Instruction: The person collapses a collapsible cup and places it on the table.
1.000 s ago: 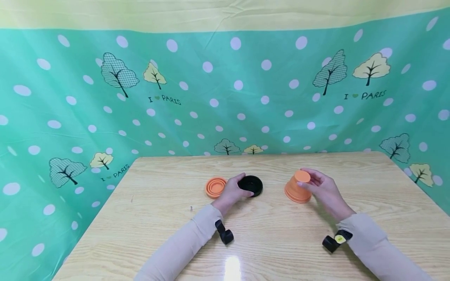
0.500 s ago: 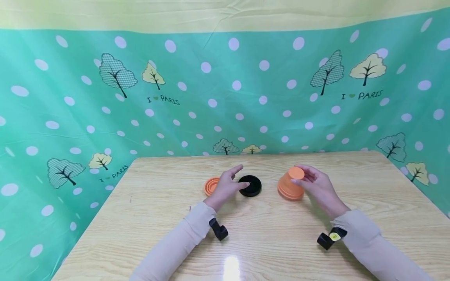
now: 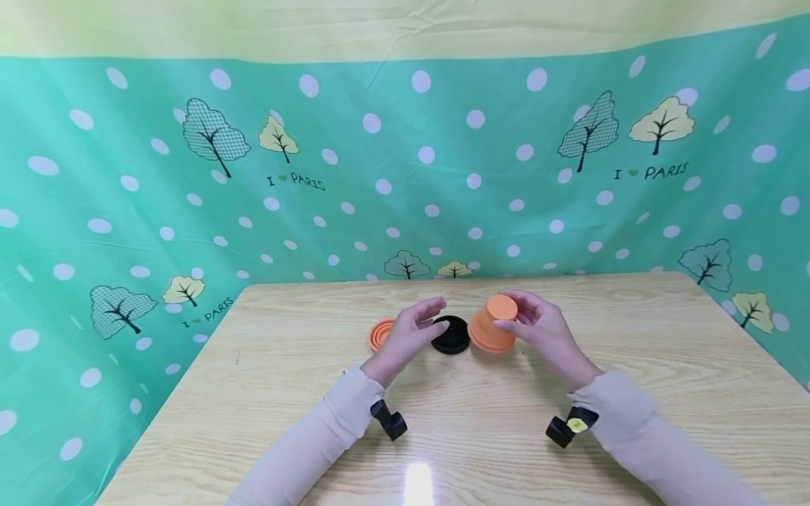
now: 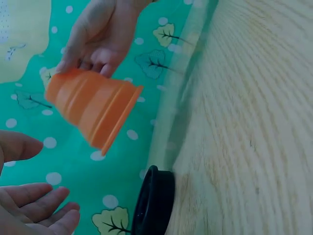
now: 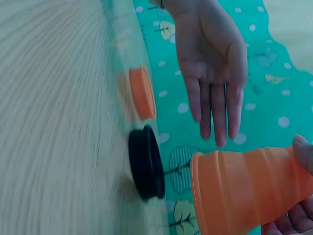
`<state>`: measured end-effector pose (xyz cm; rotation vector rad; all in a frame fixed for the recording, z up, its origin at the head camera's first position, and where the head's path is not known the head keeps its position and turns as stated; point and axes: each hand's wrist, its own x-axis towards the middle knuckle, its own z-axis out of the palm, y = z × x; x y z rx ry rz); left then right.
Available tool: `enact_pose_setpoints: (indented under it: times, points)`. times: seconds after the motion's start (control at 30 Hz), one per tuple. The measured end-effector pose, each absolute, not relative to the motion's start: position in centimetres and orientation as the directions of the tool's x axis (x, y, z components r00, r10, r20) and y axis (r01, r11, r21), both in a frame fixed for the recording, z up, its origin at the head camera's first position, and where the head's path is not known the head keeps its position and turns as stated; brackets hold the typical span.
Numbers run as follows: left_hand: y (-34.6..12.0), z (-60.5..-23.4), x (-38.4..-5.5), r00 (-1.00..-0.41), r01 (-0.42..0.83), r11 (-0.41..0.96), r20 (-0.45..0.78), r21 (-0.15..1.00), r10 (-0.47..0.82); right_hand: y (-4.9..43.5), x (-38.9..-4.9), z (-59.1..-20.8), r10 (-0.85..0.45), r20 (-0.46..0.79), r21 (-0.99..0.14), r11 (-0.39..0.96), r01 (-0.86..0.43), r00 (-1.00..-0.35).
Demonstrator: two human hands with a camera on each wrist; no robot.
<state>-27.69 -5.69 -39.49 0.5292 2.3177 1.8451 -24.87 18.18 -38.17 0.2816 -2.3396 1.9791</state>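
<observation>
My right hand [image 3: 547,334] grips an orange collapsible cup [image 3: 491,327] by its narrow base, thumb in front and fingers behind. The cup is extended and upside down, its wide rim tilted toward the table and raised above it, as the right wrist view shows. Just left of it on the table lies a round black collapsed cup [image 3: 451,336]. Over that black piece's left side hovers my left hand [image 3: 408,339], fingers extended and holding nothing. Partly hidden behind the left hand is a flat orange collapsed cup [image 3: 381,333] with concentric rings.
Everything rests on a light wood-grain table [image 3: 664,337]. Behind its far edge hangs a green dotted curtain [image 3: 354,140] printed with trees. Each wrist wears a small black camera.
My right hand has carried the orange cup left and lifted it beside the black one. The left hand has let go of the black cup, its fingers now straighter above it.
</observation>
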Motion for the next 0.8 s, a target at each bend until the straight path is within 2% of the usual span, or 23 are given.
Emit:
enact_pose_setpoints:
  times: [0.27,0.47,0.8]
  points:
    - [-5.6,-39.4,-27.2,-0.939,0.130,0.199,0.056,0.971,0.341,16.1,-24.6,-37.6,-0.143,0.209,-0.964,0.135,-0.228,-0.967]
    - [-5.9,-40.1,-27.3,-0.934,0.154,0.181,0.083,0.971,0.348,14.9,-24.2,-37.7,-0.196,0.248,-0.957,0.102,-0.272,-0.949]
    - [-6.2,-40.2,-27.4,-0.944,0.102,0.186,0.036,0.977,0.328,13.4,-23.8,-37.8,-0.241,0.321,-0.937,0.062,-0.345,-0.916]
